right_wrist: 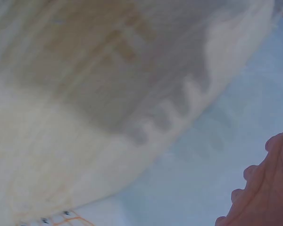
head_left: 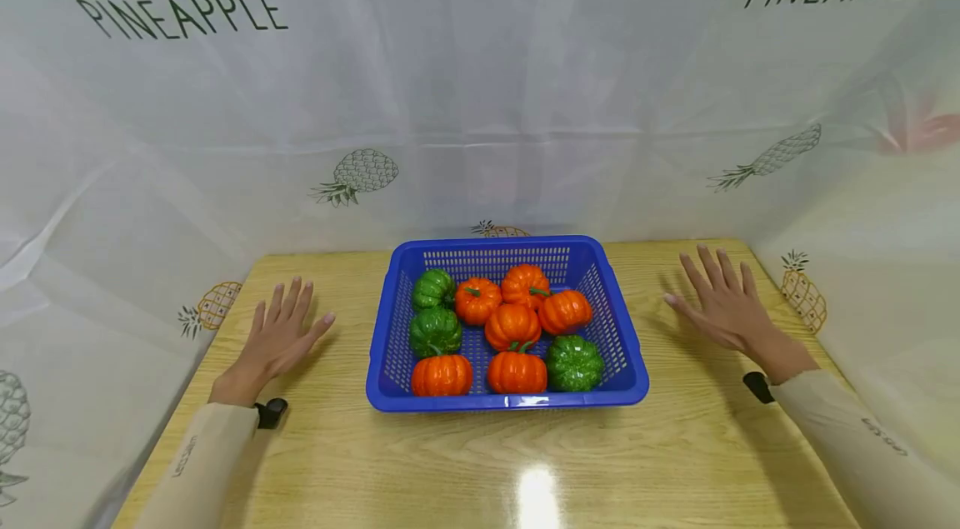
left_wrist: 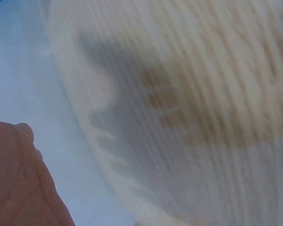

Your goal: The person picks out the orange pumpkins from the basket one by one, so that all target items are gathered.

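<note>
Blue basket [head_left: 507, 403] of orange and green pumpkins [head_left: 513, 326] sits on table [head_left: 420, 466] between my left hand [head_left: 272, 339] and right hand [head_left: 726, 310], well apart from both; fingers straight, thumbs out, all released

1. The head view is bright, with a white glare patch on the bench [head_left: 337, 462] at bottom centre.
2. Small highlights shine on the pumpkins [head_left: 513, 327] and the basket's front rim [head_left: 450, 405], mid-frame.
3. Soft shadows lie on the bench beside both hands [head_left: 272, 341] [head_left: 723, 308], at left and right.
4. Both wrist views look hazy and blurred; finger shadows overlap, and the bench edge bows.
</note>
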`<state>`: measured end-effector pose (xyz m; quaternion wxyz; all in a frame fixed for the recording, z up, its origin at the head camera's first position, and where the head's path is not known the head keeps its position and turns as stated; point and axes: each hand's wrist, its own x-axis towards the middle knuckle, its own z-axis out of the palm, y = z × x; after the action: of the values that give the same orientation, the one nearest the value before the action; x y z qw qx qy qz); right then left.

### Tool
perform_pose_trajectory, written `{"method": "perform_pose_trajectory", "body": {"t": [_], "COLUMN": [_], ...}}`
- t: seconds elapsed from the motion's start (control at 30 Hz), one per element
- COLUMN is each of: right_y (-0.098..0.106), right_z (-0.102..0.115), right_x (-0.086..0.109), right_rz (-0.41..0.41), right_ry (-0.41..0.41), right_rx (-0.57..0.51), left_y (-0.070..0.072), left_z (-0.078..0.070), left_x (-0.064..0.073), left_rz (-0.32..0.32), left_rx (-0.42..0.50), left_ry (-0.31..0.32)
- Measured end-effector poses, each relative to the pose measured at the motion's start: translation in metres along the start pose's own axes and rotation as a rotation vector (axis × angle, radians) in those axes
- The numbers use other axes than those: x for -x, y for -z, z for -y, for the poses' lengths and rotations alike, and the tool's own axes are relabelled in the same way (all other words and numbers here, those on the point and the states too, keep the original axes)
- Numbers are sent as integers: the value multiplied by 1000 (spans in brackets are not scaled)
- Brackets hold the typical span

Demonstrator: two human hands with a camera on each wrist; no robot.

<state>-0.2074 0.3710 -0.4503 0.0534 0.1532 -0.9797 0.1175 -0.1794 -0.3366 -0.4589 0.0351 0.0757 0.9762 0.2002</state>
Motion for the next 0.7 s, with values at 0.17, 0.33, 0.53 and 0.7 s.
{"method": "perform_pose_trajectory", "body": {"t": [0.17,0.33,0.53,0.7], "right_y": [12,25,36,40], "right_z": [17,41,70,92], "right_x": [-7,-14,-21,-26], "right_rz": [-36,-30,-43,-59], "right_ry": [58,100,170,234], "right_rx": [24,60,71,101], "left_y": [5,8,11,17], "left_z": [-11,-23,-41,-59], "left_x": [-3,-5,-7,-5], "left_rz": [20,26,8,18], "left_rx": [-26,-29,-28,-26], "left_ry": [-10,-33,-73,-108]}}
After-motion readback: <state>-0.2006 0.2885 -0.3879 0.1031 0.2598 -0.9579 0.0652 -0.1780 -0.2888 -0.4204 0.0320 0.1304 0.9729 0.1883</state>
